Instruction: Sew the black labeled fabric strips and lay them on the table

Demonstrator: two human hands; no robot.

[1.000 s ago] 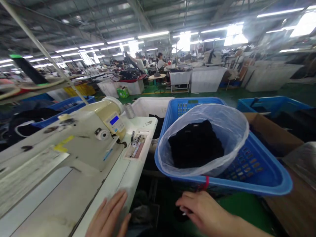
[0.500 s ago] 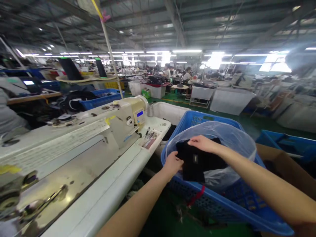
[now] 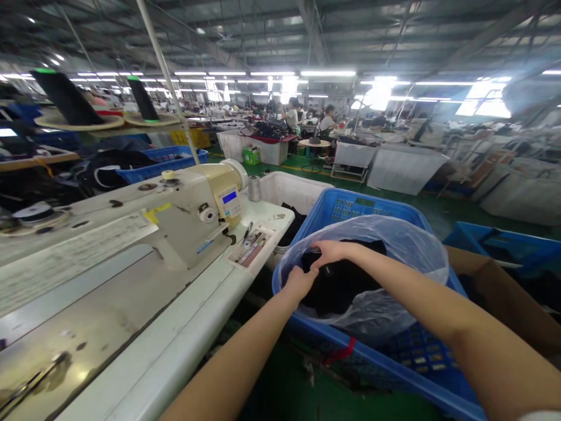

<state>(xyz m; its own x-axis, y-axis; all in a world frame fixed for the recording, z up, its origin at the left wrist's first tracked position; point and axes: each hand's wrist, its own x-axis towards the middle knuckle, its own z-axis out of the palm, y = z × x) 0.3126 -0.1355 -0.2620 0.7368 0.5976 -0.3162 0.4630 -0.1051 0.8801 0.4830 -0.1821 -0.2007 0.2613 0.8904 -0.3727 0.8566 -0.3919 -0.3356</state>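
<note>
One sewing machine (image 3: 188, 216), left of both hands. Blue basket (image 3: 372, 199) around and beneath hands, clear plastic bag (image 3: 407, 245) lining it. Black fabric (image 3: 346, 286) inside bag, directly under hands. Left hand (image 3: 300, 283), right hand (image 3: 329, 254) close together, fingers curled at fabric; firm grip cannot be told. Smaller: gray thread cone (image 3: 254, 189), beyond left hand.

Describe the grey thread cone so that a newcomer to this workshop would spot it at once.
Find the big sewing machine on the left, then the small blue-lit screen at its right end. Just right of that stands the thread cone. It is pale grey, whereas the larger black cones farther left have green ends.
</note>
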